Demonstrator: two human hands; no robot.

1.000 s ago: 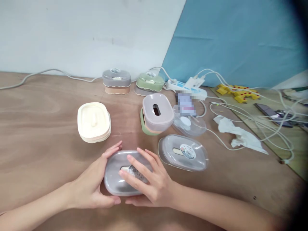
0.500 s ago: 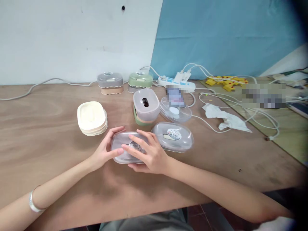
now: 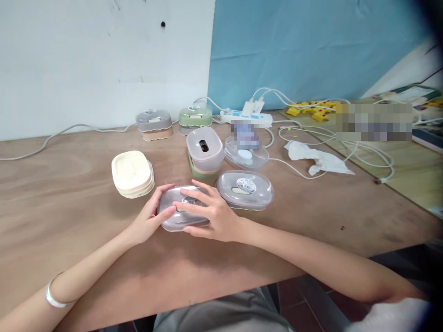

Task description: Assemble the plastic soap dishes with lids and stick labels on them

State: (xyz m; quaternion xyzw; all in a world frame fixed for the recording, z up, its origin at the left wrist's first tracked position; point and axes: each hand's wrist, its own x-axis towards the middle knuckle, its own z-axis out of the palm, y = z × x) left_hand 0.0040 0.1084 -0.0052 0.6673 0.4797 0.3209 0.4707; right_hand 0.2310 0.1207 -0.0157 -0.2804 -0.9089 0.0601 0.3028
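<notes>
A translucent grey lidded plastic box [image 3: 173,222] with a round label lies near the front of the table. My left hand [image 3: 147,219] grips its left end, with the thumb on top and the fingers around the far side. Over its right half is my right hand [image 3: 223,213], fingers spread across the lid and partly covering the label. A similar grey box [image 3: 258,193] with a label sits just right of it. Behind stands a stack of grey and green box parts [image 3: 209,154] with an oval slot on top. Cream plastic parts [image 3: 129,170] are piled to the left.
Two small lidded boxes, one grey [image 3: 154,121] and one green [image 3: 195,116], stand near the wall. A clear lid [image 3: 251,159] lies under a blurred phone-like item. A power strip [image 3: 245,118], white cables, crumpled tissue [image 3: 320,159] and yellow pieces [image 3: 311,109] occupy the right.
The head view has shifted and tilted slightly. Both hands stay on the grey box, which appears slightly tilted or pressed, while the right fingers have moved a little on the lid.
</notes>
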